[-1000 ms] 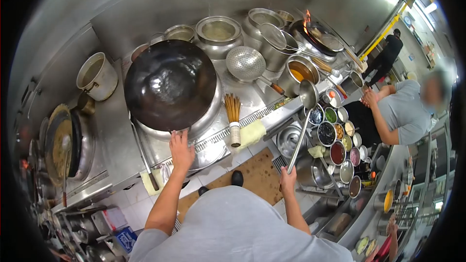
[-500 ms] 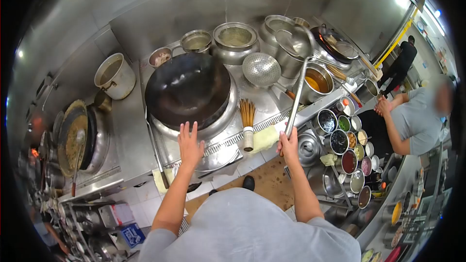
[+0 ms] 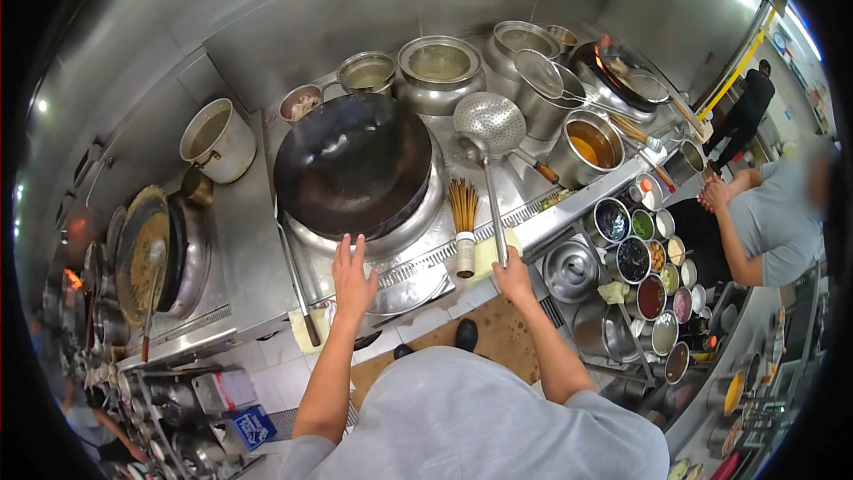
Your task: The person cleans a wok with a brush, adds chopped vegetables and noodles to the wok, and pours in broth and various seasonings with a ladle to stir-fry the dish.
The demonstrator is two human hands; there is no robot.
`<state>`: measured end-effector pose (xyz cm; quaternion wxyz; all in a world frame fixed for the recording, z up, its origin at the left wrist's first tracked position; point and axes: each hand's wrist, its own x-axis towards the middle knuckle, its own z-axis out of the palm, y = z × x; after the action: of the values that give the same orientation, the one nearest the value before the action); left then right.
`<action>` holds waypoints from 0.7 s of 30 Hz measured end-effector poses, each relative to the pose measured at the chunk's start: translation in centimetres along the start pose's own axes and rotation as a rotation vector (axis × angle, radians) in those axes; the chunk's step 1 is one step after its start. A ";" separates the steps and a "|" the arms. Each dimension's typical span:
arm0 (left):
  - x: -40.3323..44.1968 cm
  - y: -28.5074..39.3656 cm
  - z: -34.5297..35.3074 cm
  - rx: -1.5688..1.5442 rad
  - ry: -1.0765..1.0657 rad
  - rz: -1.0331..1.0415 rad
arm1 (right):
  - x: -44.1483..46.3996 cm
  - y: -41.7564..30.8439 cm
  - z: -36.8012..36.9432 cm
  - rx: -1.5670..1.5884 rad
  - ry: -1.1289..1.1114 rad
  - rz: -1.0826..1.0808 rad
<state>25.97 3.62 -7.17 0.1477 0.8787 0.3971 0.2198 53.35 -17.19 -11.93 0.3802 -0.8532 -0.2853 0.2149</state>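
My right hand (image 3: pixel 513 276) is closed around the handle of a long metal ladle (image 3: pixel 495 211). The ladle's bowl is at the near-left edge of a perforated strainer (image 3: pixel 498 121); whether they touch I cannot tell. My left hand (image 3: pixel 354 281) has its fingers spread and holds nothing. Its fingertips are by the front of the burner ring, just below a large dark wok (image 3: pixel 354 164). Between my hands, a bamboo brush (image 3: pixel 464 222) stands at the counter's front edge beside a yellowish cloth (image 3: pixel 486 256). A long-handled tool (image 3: pixel 295 280) leans left of the wok.
Several steel pots line the back, including a wide pot (image 3: pixel 441 80) under a running tap. A pot of amber liquid (image 3: pixel 590 144) stands right. Several sauce and ingredient containers (image 3: pixel 633 260) are on the right, where a person (image 3: pixel 755 222) stands. Another wok (image 3: pixel 147 253) sits left.
The ladle has swung down and left, its bowl going from over the right-hand pots to the strainer. My right hand shifted slightly left. My left hand stays near the wok's front.
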 end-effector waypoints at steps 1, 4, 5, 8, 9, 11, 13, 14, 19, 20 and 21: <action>0.0 0.1 -0.1 -0.008 -0.005 -0.003 | -0.3 -0.6 0.2 -0.025 0.015 0.052; 0.0 0.2 -0.3 -0.022 -0.007 -0.002 | -0.8 -0.8 1.3 -0.063 -0.004 0.118; 0.1 0.4 -0.3 -0.029 -0.001 0.000 | -0.7 -0.4 1.3 -0.061 0.001 0.118; 0.1 0.5 -0.5 -0.013 -0.009 -0.003 | 0.0 0.1 1.1 -0.111 0.009 -0.037; 0.2 0.4 -0.5 -0.012 -0.003 -0.005 | 1.1 -0.7 0.5 -0.023 0.033 -0.053; 0.0 0.1 -0.3 -0.025 -0.030 -0.017 | 3.2 -4.2 -1.4 0.136 0.024 0.006; 0.0 0.6 -1.0 -0.077 -0.060 -0.052 | 7.3 -4.4 -0.8 0.271 0.071 -0.062; 0.1 0.8 -1.3 -0.132 -0.095 -0.080 | 7.4 -8.4 -2.6 0.420 -0.005 0.038; 0.3 0.6 -1.8 -0.118 -0.141 -0.082 | 16.6 -9.1 1.1 0.444 0.167 -0.163; 0.4 0.6 -1.8 -0.133 -0.167 -0.109 | 18.8 -8.8 2.6 0.370 0.236 -0.169; 0.4 0.7 -1.8 -0.131 -0.141 -0.102 | 23.3 -5.3 5.8 0.204 0.332 -0.201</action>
<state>25.76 3.60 -5.25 0.2432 0.8592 0.4147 0.1750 65.62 3.96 -14.98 0.5260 -0.8012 -0.2789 0.0603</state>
